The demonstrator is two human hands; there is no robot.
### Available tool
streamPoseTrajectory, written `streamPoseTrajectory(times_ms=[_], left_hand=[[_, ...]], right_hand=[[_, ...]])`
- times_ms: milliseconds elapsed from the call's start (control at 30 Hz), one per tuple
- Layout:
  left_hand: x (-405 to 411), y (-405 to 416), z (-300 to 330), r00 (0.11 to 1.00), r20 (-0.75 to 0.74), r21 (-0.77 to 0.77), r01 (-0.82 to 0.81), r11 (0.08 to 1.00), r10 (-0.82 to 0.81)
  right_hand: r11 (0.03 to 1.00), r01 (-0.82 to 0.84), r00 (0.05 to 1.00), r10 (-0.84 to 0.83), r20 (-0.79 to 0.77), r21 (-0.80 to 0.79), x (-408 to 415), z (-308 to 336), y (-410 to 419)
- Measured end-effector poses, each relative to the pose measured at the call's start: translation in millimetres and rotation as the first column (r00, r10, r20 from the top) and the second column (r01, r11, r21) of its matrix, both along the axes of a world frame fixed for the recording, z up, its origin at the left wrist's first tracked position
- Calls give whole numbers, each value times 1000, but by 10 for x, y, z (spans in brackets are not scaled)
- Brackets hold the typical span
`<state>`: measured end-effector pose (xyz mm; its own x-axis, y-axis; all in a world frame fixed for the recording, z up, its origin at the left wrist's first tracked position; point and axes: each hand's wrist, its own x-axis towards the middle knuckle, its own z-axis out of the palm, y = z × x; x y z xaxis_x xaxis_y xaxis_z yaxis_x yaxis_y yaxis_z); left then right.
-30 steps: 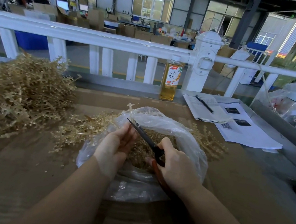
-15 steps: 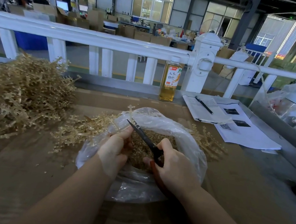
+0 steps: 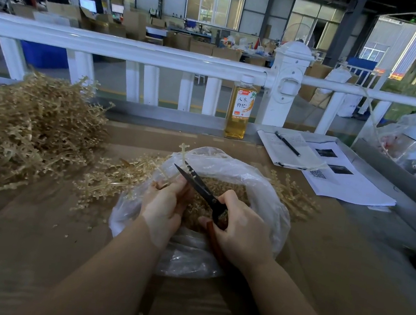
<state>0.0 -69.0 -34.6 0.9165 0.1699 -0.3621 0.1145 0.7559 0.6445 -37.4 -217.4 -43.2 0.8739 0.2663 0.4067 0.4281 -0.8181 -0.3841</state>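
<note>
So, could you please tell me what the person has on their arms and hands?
The left forearm and right forearm are bare, with no sleeves in view, and no watch, bracelet or ring shows. The left hand seems to wear a thin, see-through glove that ends at the wrist, though that is hard to tell for sure. The right hand is ungloved.
</note>
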Motion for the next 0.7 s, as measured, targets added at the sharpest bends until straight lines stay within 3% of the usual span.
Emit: streamPoseTrajectory(times_ms=[700], left_hand=[[57,73,-74,995,-32,10,92,996,-91]], right_hand=[[1000,-6,999,6,-53,13,35,36,39]])
